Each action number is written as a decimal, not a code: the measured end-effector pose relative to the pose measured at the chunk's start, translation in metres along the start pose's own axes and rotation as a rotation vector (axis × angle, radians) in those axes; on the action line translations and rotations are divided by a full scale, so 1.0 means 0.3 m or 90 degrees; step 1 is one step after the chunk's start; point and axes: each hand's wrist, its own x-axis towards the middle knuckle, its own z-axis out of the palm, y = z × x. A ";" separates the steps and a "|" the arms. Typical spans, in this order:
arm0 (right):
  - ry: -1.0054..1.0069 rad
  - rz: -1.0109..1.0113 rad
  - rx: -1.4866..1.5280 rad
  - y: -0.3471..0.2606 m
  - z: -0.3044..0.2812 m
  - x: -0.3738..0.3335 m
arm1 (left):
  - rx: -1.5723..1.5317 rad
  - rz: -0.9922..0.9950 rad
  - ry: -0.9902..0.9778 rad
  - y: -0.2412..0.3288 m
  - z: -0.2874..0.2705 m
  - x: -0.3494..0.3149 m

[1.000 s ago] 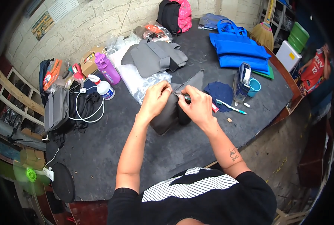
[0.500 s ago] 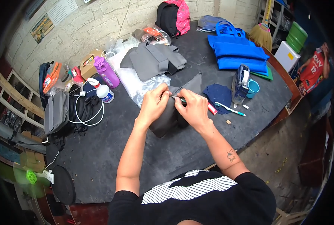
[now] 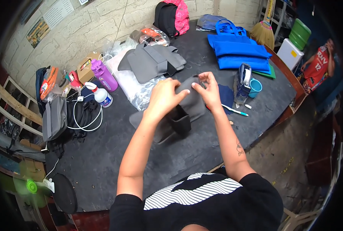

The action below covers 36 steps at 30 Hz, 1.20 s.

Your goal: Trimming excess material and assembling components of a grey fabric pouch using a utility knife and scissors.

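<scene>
Head view: a grey fabric piece (image 3: 193, 104) with a black band (image 3: 180, 124) on its near side sits mid-frame, its far edge raised off the dark table (image 3: 113, 165). Its long axis appears to slant from lower left to upper right, passing beneath the left wrist toward the right fingertips. The right hand (image 3: 209, 92) is nearer that raised upper-right edge and pinches it, thumb on the face toward the camera. The left hand (image 3: 163, 99) is over the middle of the piece, thumb and fingers spread apart; whether its underside touches the cloth is hard to tell. Most of the fabric lies between the hands and below them in the frame.

Right of the right hand are a navy cloth (image 3: 226, 94), a toothbrush (image 3: 237, 111), a tape dispenser (image 3: 242, 86) and a blue cup (image 3: 256, 87). Toward the upper left are stacked grey pieces (image 3: 145, 64) and a spray bottle (image 3: 101, 97).
</scene>
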 end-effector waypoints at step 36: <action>0.084 0.036 -0.108 -0.035 -0.060 -0.103 | -0.615 -0.249 -0.197 -0.149 0.023 0.003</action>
